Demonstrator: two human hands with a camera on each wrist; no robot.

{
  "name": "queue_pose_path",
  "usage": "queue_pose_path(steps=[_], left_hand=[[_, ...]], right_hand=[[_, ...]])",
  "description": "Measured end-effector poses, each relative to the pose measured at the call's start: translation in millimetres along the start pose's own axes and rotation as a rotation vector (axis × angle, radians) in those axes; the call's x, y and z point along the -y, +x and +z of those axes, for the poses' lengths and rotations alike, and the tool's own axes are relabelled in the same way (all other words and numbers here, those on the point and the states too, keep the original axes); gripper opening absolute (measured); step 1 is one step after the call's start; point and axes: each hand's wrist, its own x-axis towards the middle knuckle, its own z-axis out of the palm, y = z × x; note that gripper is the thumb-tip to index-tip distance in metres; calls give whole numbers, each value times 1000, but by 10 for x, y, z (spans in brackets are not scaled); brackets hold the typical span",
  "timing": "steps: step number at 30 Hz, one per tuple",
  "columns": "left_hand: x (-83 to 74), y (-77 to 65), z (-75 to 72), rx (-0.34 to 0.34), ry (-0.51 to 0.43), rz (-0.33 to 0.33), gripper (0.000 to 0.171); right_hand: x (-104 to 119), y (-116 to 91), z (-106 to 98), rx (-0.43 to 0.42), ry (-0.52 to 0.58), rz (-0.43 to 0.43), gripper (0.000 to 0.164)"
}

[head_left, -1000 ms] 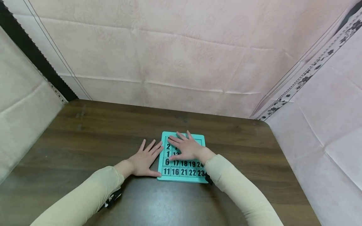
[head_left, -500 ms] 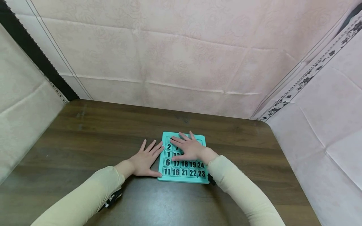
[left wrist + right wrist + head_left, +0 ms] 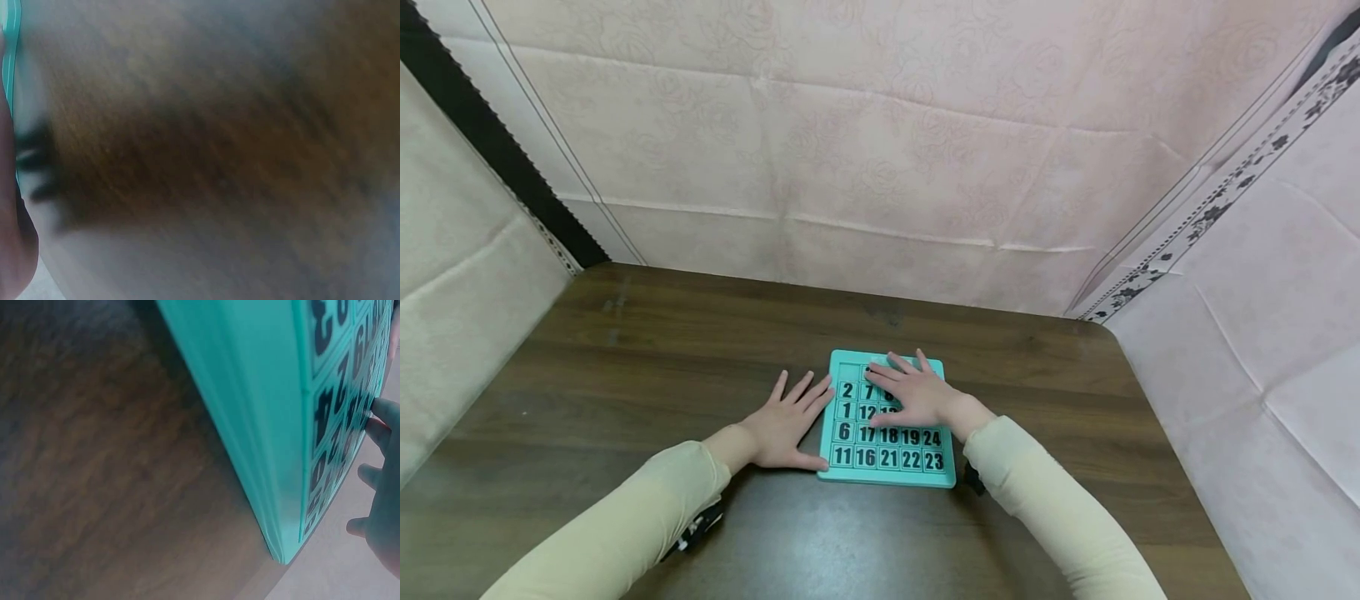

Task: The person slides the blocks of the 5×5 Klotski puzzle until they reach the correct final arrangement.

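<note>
A teal number sliding puzzle (image 3: 886, 477) with black-numbered tiles lies flat on the wooden table. Beside its left edge rests my left hand (image 3: 782, 429), fingers spread; the thumb tip and index fingertip are right at the frame. My right hand (image 3: 925, 396) reaches over the upper tiles with fairly straight fingers, a fingertip on the top row and the thumb lower down. It hides several numbers on the right. Top left in the grid, a cell shows plain teal. In the right wrist view, fingers (image 3: 384, 481) stand beyond the puzzle's side wall (image 3: 250, 425).
The brown wooden table (image 3: 647, 358) extends around the puzzle. Pale patterned cloth (image 3: 880, 167) hangs behind it, with more cloth on the left (image 3: 460, 275) and right (image 3: 1262, 333) sides.
My right hand has slid to the right across the top of the puzzle, and dark print at its fingertip has shifted right too. More left-hand numbers show. The left hand stays in place.
</note>
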Motion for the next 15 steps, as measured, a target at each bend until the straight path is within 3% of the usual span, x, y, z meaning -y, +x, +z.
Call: queue_pose_path(steps=[9,15], left_hand=[[-17,-13,-13,-9,-12,9,106],[-9,-11,-19,2,-1,1,106]], right_hand=[[15,-39,21,-40,-10,-31,83],[220,-166,28,-44,-73,-167,85]])
